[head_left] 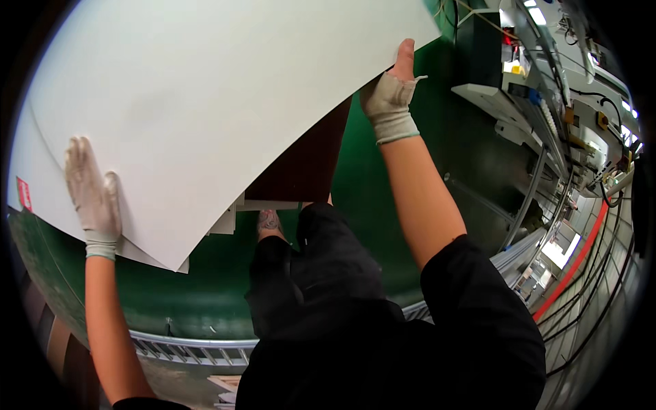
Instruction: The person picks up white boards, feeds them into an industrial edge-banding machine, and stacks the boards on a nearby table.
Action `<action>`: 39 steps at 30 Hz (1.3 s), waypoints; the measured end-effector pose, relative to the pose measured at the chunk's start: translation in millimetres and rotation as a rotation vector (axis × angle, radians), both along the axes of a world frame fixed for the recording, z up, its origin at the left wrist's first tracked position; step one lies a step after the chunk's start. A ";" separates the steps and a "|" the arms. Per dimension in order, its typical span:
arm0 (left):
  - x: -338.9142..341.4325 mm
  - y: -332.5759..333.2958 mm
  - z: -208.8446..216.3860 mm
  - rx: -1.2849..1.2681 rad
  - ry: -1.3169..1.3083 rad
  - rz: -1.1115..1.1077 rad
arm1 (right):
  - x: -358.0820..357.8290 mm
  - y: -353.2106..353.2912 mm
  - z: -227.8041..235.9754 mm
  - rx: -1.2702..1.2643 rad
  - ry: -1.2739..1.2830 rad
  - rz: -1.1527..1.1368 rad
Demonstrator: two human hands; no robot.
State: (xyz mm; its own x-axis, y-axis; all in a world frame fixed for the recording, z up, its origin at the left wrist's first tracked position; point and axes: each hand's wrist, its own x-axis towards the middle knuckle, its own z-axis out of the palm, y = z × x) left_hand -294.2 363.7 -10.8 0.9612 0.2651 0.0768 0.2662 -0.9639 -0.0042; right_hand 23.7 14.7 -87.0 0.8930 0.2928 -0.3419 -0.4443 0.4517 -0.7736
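Observation:
A large white board (205, 89) fills the upper left, its near edge slanting across in front of me. My right hand (393, 99), in a pale work glove with the thumb bare, grips that edge near the right corner, thumb uppermost and fingers hidden underneath. My left hand (92, 191), in a whitish glove, lies flat with fingers stretched out on the white surface near the left corner. Another white sheet (147, 256) shows below the board's corner. A dark brown panel (301, 164) is visible under the raised right part.
A red label (24, 194) sits at the far left edge of the white sheets. Green floor (369, 225) lies around my feet. Metal rollers (198, 352) run behind me. Machinery with a metal frame (533, 184) and cables stands at the right, beside a red strip (574, 266).

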 end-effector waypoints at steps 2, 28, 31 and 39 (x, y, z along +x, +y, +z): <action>-0.9 -1.9 -13.0 -0.075 -0.078 -0.075 | -47.1 6.5 15.7 0.061 0.021 0.081; -21.1 13.5 -16.5 0.012 -0.122 -0.145 | -80.3 -8.4 50.1 -1.558 -1.462 0.152; -7.2 2.6 -32.2 -0.098 -0.172 -0.114 | -41.6 9.0 47.3 -1.234 -1.268 0.016; -12.3 3.3 -25.3 -0.117 -0.204 -0.056 | -280.1 71.5 61.4 -0.934 -1.317 1.224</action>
